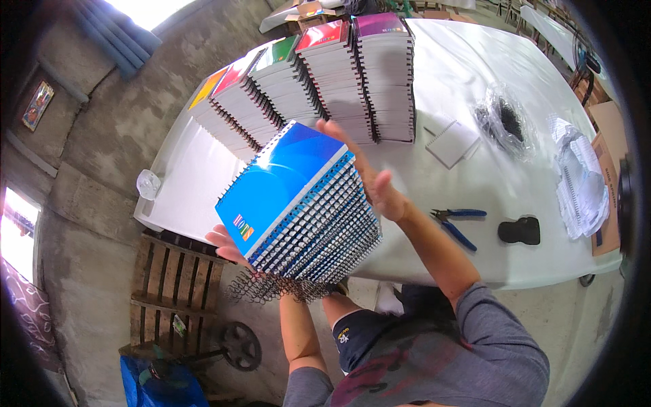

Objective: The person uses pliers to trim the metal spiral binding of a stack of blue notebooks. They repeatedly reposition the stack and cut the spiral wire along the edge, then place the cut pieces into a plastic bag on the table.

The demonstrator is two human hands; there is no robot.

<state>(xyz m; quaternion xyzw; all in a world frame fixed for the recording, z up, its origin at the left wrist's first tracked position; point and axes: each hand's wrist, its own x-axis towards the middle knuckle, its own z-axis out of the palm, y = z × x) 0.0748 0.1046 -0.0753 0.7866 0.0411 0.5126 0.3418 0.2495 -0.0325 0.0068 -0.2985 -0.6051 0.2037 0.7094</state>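
Rough concrete walls and floor surround a white worktop (475, 74) that fills the upper right of the view. Both hands carry a stack of blue spiral-bound notebooks (298, 203) held tilted in the air at the worktop's near-left edge, wire spines facing 5 o'clock. Left hand (227, 244) supports the stack from beneath at 8 o'clock, fingers spread flat under the bottom cover. Right hand (369, 173) presses against the stack's far side at 2 o'clock, fingers extended and open along the edge, not clenched. Loose wire coils (271, 288) hang below the stack at 6 o'clock.

At 12 o'clock from the stack, five tall piles of notebooks (325, 81) lean in a fan on the worktop. At 3 o'clock lie blue-handled pliers (456, 222), with a black object (519, 230) just beside them. A single white notepad (453, 142) and a clear bag of black coils (505, 122) lie toward 2 o'clock. A wooden pallet (173, 285) sits on the floor at 8 o'clock.
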